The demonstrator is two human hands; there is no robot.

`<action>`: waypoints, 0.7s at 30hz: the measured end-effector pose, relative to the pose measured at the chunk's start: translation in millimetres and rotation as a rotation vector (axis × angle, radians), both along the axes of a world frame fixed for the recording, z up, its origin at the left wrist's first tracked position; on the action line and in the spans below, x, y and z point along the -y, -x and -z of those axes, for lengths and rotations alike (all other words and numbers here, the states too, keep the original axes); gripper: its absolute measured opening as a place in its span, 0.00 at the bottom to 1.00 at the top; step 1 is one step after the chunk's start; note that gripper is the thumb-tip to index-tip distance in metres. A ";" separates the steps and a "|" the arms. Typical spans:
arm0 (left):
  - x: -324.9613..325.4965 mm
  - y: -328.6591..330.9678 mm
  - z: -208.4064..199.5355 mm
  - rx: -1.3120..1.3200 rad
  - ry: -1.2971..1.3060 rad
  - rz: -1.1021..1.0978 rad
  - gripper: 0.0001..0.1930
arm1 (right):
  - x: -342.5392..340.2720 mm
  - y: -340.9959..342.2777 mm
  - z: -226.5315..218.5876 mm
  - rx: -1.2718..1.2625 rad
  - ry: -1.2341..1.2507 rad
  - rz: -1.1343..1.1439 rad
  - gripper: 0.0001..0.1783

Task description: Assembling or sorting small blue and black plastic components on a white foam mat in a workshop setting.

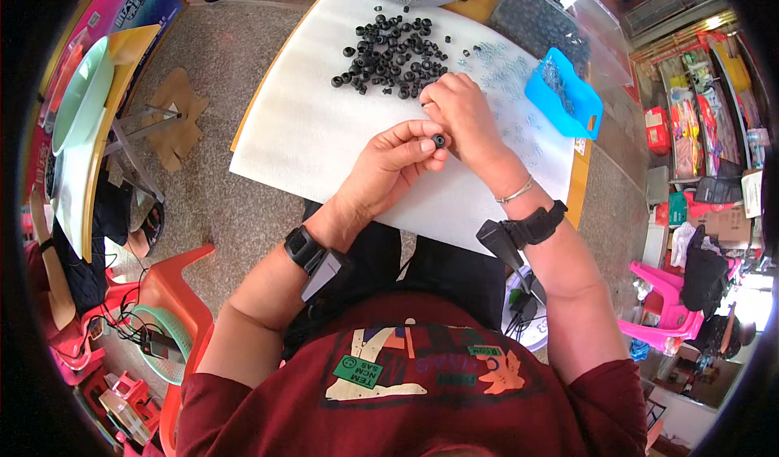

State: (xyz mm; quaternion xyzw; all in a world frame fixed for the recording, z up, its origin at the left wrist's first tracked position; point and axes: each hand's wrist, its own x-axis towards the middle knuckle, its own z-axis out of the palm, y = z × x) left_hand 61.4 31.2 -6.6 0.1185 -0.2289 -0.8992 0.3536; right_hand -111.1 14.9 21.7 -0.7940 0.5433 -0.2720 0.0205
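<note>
Black ring-shaped piece (439, 141) over the middle of the white sheet (284, 145), pinched between thumb and forefinger of the left hand (396, 163); right hand (464, 115) close by, fingers curled together, can't tell on what. Loose black pieces (388, 55) on sheet's far half, blue basket (558, 116) at its right edge. Likely best: firm pinch, centre hole left uncovered

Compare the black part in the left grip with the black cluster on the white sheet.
The black part is one piece; the black cluster is many. The black part is pinched in the left grip; the black cluster lies on the white sheet. The black part shows its round end; the black cluster's pieces face various ways. Both are black.
</note>
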 end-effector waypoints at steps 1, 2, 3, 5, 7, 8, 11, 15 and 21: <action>-1.3 0.0 -0.3 0.008 -0.006 -0.003 0.10 | -2.5 0.4 -0.9 0.043 0.006 0.020 0.04; -2.7 -1.0 0.3 0.017 -0.011 -0.011 0.10 | -5.1 -0.4 -2.9 0.088 0.013 0.035 0.04; -3.6 -1.5 0.8 0.027 -0.017 -0.018 0.10 | -8.7 -1.2 -5.9 0.133 0.019 0.051 0.04; -2.9 -1.6 -1.5 0.022 -0.013 -0.015 0.10 | -26.7 -2.6 -26.9 0.422 -0.243 0.155 0.04; -3.4 -2.3 -3.5 0.043 -0.014 -0.022 0.10 | -44.9 -2.2 -44.1 0.583 -0.383 0.178 0.05; -1.4 -0.8 -4.6 0.062 -0.009 -0.024 0.11 | -51.8 -3.0 -46.0 0.608 -0.364 0.154 0.06; 4.0 2.5 -0.3 0.088 0.013 -0.030 0.11 | -64.9 -5.9 -45.8 0.617 -0.287 0.086 0.07; 4.1 2.6 -1.5 0.112 0.049 -0.014 0.11 | -70.7 -11.3 -39.4 0.518 -0.177 0.068 0.09; 2.0 5.3 0.3 0.127 0.082 -0.045 0.11 | -77.9 -12.6 -28.3 0.584 -0.150 0.085 0.10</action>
